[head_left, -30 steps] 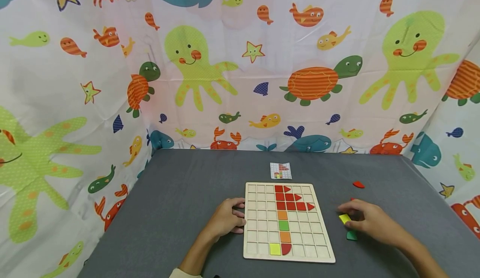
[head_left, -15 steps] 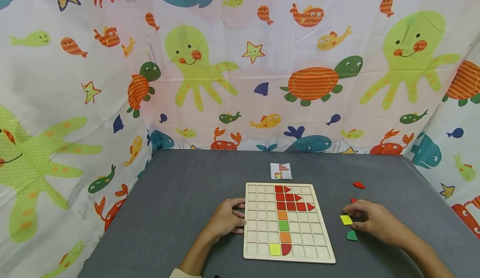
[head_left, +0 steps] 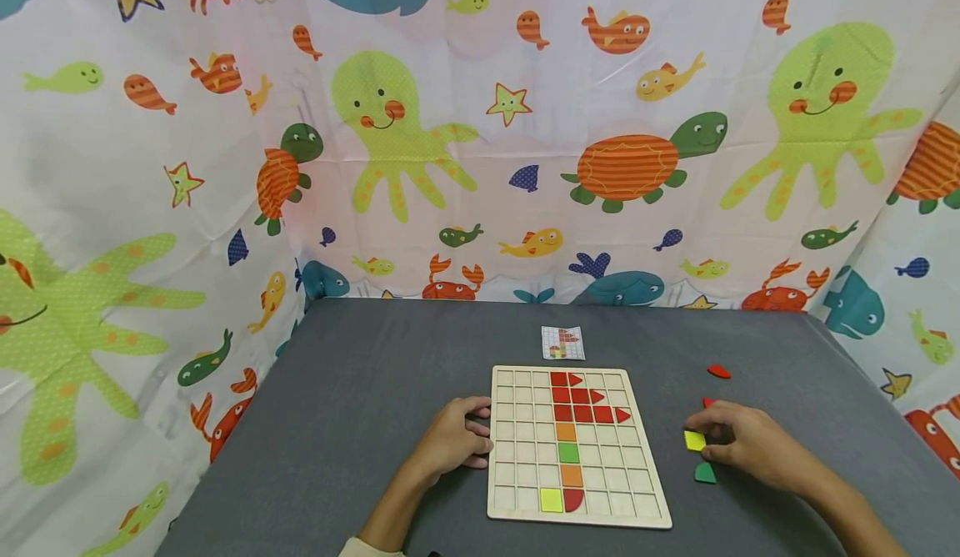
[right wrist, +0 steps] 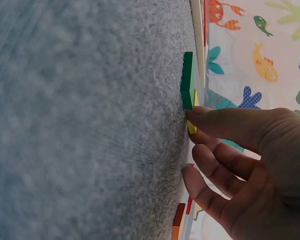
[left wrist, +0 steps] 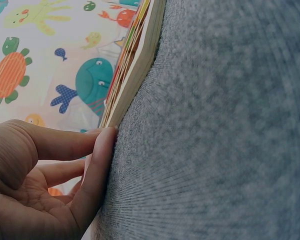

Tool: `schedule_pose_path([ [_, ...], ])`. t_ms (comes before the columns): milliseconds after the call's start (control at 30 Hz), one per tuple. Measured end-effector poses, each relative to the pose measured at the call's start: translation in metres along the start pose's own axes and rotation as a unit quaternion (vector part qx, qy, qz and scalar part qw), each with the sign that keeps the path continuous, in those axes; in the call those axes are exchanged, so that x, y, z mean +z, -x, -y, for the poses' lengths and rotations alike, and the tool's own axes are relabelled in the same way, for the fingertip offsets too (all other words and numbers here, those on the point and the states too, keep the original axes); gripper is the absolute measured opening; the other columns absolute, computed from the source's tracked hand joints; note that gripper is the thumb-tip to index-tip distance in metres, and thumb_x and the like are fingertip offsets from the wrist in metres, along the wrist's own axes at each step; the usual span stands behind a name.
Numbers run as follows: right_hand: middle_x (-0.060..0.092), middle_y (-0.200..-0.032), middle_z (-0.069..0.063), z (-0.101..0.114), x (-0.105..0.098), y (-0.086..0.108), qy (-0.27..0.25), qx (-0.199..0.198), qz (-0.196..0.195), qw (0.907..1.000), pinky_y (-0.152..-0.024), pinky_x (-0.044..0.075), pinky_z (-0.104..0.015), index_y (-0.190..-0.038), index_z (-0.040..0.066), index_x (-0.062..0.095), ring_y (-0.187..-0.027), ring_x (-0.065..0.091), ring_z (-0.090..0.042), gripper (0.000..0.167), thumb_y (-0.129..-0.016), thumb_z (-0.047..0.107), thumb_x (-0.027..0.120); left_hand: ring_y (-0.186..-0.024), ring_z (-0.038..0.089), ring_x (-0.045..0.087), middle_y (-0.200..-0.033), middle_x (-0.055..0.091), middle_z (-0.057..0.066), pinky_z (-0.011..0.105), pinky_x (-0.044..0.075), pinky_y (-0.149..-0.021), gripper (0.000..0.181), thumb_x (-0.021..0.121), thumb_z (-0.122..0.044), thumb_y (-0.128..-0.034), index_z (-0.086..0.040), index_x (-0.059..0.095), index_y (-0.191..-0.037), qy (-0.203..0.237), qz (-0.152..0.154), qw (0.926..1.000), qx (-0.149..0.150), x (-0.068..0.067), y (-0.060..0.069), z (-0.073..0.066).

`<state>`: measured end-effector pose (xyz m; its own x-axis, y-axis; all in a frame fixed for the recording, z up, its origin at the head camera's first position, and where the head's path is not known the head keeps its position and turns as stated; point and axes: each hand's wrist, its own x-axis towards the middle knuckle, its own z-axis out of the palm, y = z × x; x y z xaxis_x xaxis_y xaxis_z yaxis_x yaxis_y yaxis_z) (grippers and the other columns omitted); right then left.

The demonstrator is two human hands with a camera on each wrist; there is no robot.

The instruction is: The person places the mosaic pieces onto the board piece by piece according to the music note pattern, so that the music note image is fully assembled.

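A pale wooden grid board (head_left: 525, 457) lies on the grey table, with red, orange, green and yellow tiles set in some of its squares. My left hand (head_left: 452, 436) holds the board's left edge; in the left wrist view the thumb and a finger meet at the rim. Right of the board, my right hand (head_left: 750, 444) pinches a yellow square tile (head_left: 694, 441) at table level between thumb and finger. A green round-cornered tile (head_left: 705, 473) lies just nearer than it. My fingers partly cover a red tile (head_left: 707, 402) farther back.
A small printed pattern card (head_left: 562, 343) lies behind the board. Another red rounded tile (head_left: 718, 371) rests at the back right. A curtain (head_left: 480, 157) printed with sea animals hangs behind and at both sides of the table (head_left: 390, 348).
My right hand has shifted slightly to the right, and the yellow tile has moved a little right and turned. My left hand and the board have kept their places.
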<state>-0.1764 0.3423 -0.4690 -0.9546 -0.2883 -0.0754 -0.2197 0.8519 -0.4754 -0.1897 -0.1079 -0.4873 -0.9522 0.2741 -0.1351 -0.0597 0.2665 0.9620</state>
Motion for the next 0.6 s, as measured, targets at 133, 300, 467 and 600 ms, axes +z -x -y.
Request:
schedule_pose_path([
  [133, 0.062, -0.093, 0.006, 0.001, 0.0, 0.0, 0.007, 0.0, 0.0, 1.0, -0.069, 0.049, -0.025, -0.113, 0.01, 0.079, -0.084, 0.053, -0.006, 0.031, -0.085, 0.02, 0.087, -0.096, 0.021, 0.065, -0.128, 0.059, 0.016, 0.037, 0.067, -0.062, 0.067, 0.076, 0.013, -0.0831, 0.005, 0.056, -0.146, 0.005, 0.002, 1.0, -0.001, 0.0, 0.0, 0.0],
  [300, 0.06, -0.089, 0.007, 0.004, 0.003, 0.0, 0.006, -0.001, -0.007, 1.0, -0.067, 0.047, -0.024, -0.11, 0.011, 0.079, -0.081, 0.052, -0.003, 0.029, -0.086, 0.025, 0.088, -0.096, 0.021, 0.065, -0.128, 0.059, 0.016, 0.036, 0.066, -0.061, 0.067, 0.076, 0.014, -0.0827, 0.005, 0.057, -0.146, 0.005, 0.001, 1.0, 0.001, 0.0, 0.0, 0.0],
  [467, 0.06, -0.09, 0.008, 0.01, 0.007, 0.001, 0.0, -0.03, -0.029, 0.9991, -0.067, 0.046, -0.024, -0.109, 0.012, 0.08, -0.081, 0.052, -0.001, 0.028, -0.086, 0.026, 0.087, -0.095, 0.021, 0.065, -0.128, 0.058, 0.016, 0.037, 0.067, -0.062, 0.067, 0.076, 0.014, -0.0828, 0.005, 0.057, -0.146, 0.005, 0.0, 1.0, 0.003, 0.001, 0.0, 0.0],
  [600, 0.061, -0.092, 0.012, 0.017, 0.011, 0.0, -0.009, -0.067, -0.048, 0.9966, -0.067, 0.046, -0.023, -0.107, 0.016, 0.081, -0.081, 0.052, 0.0, 0.024, -0.086, 0.027, 0.088, -0.095, 0.021, 0.065, -0.129, 0.058, 0.016, 0.037, 0.067, -0.062, 0.067, 0.076, 0.014, -0.083, 0.005, 0.057, -0.146, 0.003, 0.0, 1.0, 0.003, 0.001, 0.001, 0.0],
])
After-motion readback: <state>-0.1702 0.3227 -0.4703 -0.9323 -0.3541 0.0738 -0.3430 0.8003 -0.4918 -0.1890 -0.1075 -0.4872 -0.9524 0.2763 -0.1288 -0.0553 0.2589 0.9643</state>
